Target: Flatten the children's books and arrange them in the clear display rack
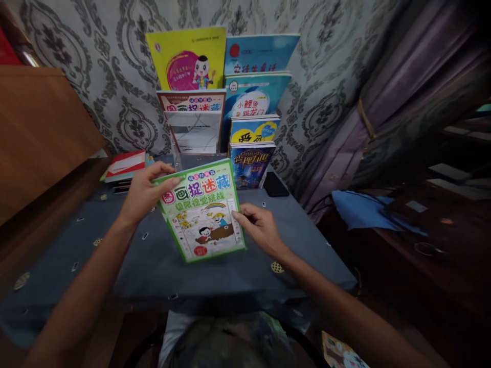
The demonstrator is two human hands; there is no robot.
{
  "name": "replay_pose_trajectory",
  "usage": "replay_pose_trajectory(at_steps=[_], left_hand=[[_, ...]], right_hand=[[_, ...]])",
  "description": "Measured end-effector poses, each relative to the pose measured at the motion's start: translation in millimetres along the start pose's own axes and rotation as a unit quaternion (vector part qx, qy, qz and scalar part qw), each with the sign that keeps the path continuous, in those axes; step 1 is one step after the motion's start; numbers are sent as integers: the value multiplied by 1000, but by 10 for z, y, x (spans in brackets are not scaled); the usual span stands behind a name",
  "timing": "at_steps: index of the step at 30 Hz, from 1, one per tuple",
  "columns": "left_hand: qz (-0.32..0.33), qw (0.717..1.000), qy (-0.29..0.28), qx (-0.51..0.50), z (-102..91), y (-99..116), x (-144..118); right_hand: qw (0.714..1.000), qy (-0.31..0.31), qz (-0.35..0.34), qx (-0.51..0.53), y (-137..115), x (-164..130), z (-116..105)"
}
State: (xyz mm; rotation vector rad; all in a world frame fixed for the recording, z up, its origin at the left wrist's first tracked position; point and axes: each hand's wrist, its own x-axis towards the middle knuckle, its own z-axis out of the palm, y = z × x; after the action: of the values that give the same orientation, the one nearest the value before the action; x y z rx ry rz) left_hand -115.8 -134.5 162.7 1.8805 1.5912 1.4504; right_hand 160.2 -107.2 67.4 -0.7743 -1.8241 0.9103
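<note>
A green-bordered picture book [207, 212] with a rainbow drawing on its cover is held up, slightly tilted, above the blue-grey table. My left hand [148, 191] pinches its upper left corner, thumb on the front. At the book's right edge, my right hand [261, 225] grips with thumb and fingers. Just behind stands a tiered rack of books: a yellow book [184, 56] at the top left, a white-covered book [195, 134] below it. On the right are two blue books, a yellow-and-blue book [253, 129] and a dark blue book [251, 166] in front.
A stack of books with a red one [128, 166] on top lies at the table's left back. A black phone [275, 185] rests right of the rack. A wooden panel [46, 133] stands at left; a curtain [356, 117] hangs at right. Another book [341, 352] shows below the table.
</note>
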Motion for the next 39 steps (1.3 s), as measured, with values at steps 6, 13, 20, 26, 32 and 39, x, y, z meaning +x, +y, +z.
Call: replay_pose_trajectory(at_steps=[6, 13, 20, 26, 32, 39], left_hand=[[-124, 977, -141, -101, 567, -831, 343], [-63, 987, -122, 80, 825, -1341, 227], [45, 958, -162, 231, 752, -1458, -252], [75, 955, -153, 242, 730, -1584, -413], [81, 959, -156, 224, 741, -1594, -380], [74, 961, -152, 218, 697, -1632, -409]], right_hand=[[976, -61, 170, 123, 304, -125, 117], [972, -80, 221, -21, 706, -103, 122], [963, -122, 213, -112, 680, 22, 54], [922, -87, 151, -345, 598, 22, 38], [917, -173, 6, -359, 454, 225, 450], [909, -242, -160, -298, 569, 584, 1122]])
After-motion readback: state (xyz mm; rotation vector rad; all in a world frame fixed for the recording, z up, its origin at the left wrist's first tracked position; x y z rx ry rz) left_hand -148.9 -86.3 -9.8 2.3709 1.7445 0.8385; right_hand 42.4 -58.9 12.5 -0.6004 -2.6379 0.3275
